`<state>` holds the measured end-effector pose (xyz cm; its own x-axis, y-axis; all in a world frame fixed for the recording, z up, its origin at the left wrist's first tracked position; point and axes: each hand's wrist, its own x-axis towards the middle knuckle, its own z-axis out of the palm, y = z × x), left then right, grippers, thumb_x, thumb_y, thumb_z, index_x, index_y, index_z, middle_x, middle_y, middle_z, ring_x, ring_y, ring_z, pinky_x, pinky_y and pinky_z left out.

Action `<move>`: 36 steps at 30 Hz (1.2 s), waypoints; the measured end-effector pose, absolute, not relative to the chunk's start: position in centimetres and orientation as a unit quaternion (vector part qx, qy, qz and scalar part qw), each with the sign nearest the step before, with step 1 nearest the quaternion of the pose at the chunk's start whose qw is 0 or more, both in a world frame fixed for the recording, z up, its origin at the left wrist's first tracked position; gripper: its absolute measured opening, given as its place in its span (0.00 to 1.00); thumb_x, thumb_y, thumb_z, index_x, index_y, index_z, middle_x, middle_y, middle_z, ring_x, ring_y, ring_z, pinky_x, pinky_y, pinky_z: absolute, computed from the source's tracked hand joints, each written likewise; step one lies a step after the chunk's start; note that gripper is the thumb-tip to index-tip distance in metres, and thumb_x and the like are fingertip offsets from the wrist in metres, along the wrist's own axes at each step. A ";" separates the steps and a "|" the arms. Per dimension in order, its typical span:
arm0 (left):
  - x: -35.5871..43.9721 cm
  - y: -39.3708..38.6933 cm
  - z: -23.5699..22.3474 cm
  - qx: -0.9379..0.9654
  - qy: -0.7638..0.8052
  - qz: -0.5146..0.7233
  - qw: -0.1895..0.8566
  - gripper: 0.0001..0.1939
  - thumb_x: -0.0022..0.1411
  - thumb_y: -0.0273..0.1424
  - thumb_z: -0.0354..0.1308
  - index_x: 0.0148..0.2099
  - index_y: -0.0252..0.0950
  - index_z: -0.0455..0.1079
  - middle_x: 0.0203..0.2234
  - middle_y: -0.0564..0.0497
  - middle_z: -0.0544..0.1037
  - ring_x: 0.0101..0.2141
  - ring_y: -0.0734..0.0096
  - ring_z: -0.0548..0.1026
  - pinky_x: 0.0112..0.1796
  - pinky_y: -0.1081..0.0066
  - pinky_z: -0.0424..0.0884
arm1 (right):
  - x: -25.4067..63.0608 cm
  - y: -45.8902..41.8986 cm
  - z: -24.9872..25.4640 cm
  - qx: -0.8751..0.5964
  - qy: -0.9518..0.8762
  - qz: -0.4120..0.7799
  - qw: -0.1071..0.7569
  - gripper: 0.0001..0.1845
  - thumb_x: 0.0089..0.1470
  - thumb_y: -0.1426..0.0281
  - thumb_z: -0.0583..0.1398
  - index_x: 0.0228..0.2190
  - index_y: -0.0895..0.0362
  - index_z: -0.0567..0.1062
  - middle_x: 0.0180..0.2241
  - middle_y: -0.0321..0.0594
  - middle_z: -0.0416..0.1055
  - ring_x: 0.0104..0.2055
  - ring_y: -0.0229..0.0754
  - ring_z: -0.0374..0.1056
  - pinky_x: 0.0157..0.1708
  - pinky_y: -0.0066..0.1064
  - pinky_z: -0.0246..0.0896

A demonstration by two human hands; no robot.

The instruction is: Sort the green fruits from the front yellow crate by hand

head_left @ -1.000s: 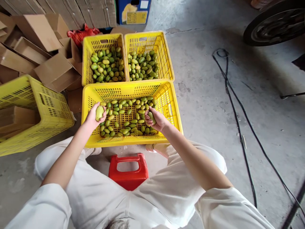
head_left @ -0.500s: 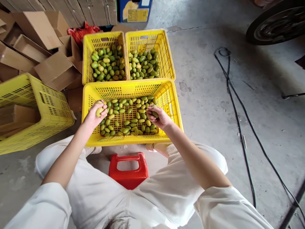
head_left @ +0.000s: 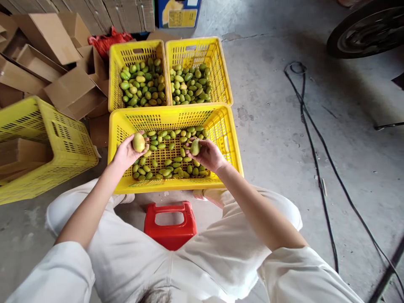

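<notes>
My left hand [head_left: 125, 154] holds a pale yellow-green mango [head_left: 139, 143] above the left side of the near yellow crate [head_left: 170, 185]. Its fingers curl round the fruit from beneath, and the broad side shows. A darker green mango [head_left: 195, 147] sits in my right hand [head_left: 212, 156], gripped at the fingertips over the crate's right side. Below both hands, small green and yellowish mangoes [head_left: 167, 172] lie loosely spread on the slotted crate bottom. My hands hide some of them.
Behind stand two yellow crates, the left crate [head_left: 113, 80] and right crate [head_left: 223, 71], both holding mangoes. Another yellow crate [head_left: 72, 147] with cardboard is at left, below open cartons [head_left: 75, 92]. A red plastic stool [head_left: 170, 235] is between my legs. Black cable [head_left: 318, 139] crosses the floor near a wheel [head_left: 366, 33].
Both mangoes have turned in my fingers, and more of each now shows. My left hand has shifted slightly right. Fruit in the crates looks unmoved; the view has tilted slightly.
</notes>
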<state>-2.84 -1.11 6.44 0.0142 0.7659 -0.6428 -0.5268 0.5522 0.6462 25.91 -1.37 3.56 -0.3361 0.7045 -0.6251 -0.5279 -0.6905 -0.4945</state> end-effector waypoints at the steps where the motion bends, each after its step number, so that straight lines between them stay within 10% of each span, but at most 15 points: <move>1: -2.7 -1.2 6.5 0.113 0.524 0.467 0.703 0.08 0.68 0.32 0.60 0.45 0.34 0.74 0.34 0.45 0.83 0.31 0.68 0.82 0.31 0.72 0.79 | 25.9 -1.4 3.5 -0.433 -0.097 0.807 0.390 0.04 0.59 0.69 0.63 0.37 0.53 0.72 0.29 0.37 0.76 0.28 0.41 0.74 0.27 0.32 0.75; 10: -2.6 -1.5 6.5 0.180 0.507 0.492 0.685 0.16 0.53 0.26 0.74 0.34 0.37 0.66 0.24 0.57 0.73 0.22 0.79 0.73 0.24 0.79 0.68 | 26.7 -1.2 2.6 -0.421 -0.120 0.773 0.460 0.22 0.47 0.75 0.74 0.31 0.53 0.65 0.24 0.26 0.67 0.21 0.29 0.62 0.20 0.18 0.62; 18: -2.9 -1.5 6.0 0.179 0.584 0.414 0.675 0.14 0.63 0.37 0.62 0.28 0.37 0.64 0.13 0.57 0.63 0.11 0.81 0.58 0.13 0.78 0.49 | 26.6 -1.7 1.8 -0.488 -0.165 0.744 0.425 0.24 0.57 0.55 0.69 0.26 0.52 0.62 0.15 0.25 0.57 0.12 0.28 0.43 0.10 0.22 0.38; 23: -3.2 -1.0 6.0 0.154 0.583 0.433 0.670 0.17 0.68 0.41 0.54 0.29 0.37 0.66 0.14 0.53 0.66 0.11 0.76 0.60 0.13 0.75 0.53 | 26.8 -1.4 1.9 -0.478 -0.154 0.755 0.422 0.24 0.60 0.50 0.65 0.26 0.52 0.64 0.15 0.27 0.57 0.12 0.30 0.46 0.11 0.23 0.41; 29: -3.0 -0.9 5.5 0.123 0.551 0.453 0.690 0.09 0.62 0.26 0.56 0.44 0.34 0.74 0.32 0.46 0.81 0.33 0.67 0.81 0.33 0.71 0.78 | 26.7 -1.0 1.9 -0.436 -0.103 0.774 0.448 0.08 0.58 0.63 0.62 0.37 0.53 0.73 0.27 0.36 0.74 0.27 0.41 0.71 0.23 0.30 0.69; 36: -2.6 -1.5 5.1 0.226 0.520 0.440 0.696 0.13 0.49 0.24 0.72 0.36 0.34 0.73 0.25 0.53 0.76 0.23 0.77 0.74 0.23 0.78 0.68 | 26.2 -1.3 2.4 -0.420 -0.108 0.786 0.440 0.17 0.54 0.65 0.73 0.34 0.52 0.69 0.28 0.31 0.73 0.25 0.34 0.69 0.20 0.22 0.66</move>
